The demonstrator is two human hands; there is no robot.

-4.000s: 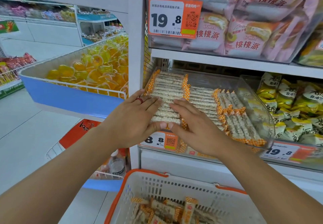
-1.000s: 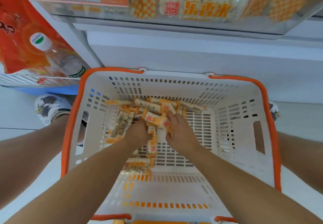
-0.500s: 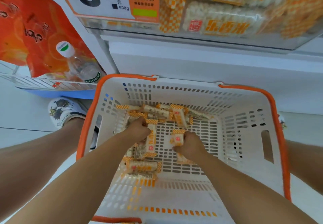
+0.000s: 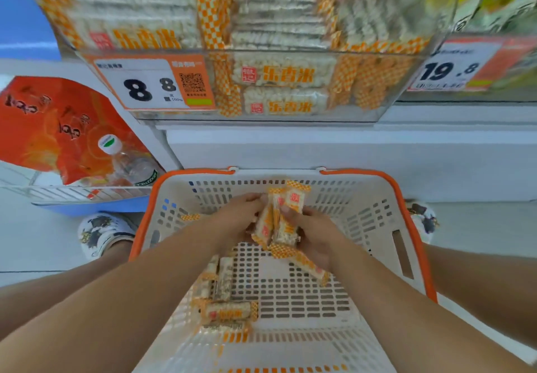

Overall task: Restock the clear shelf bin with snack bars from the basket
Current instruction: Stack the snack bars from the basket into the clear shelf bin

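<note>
A white basket with an orange rim stands on the floor below me. Over its far half, my left hand and my right hand together clasp a bundle of snack bars in orange-checkered wrappers, lifted off the basket floor. Several loose bars still lie on the basket bottom near my left forearm. The clear shelf bin sits above, packed with rows of the same bars.
A price tag reading 8.8 hangs on the bin front, a 19.8 tag to its right. A water bottle and orange sign sit in a wire tray at left. My shoes flank the basket.
Both hands have come together and risen from the basket floor with a bundle of bars; my view has tilted up, showing more of the shelf bin.
</note>
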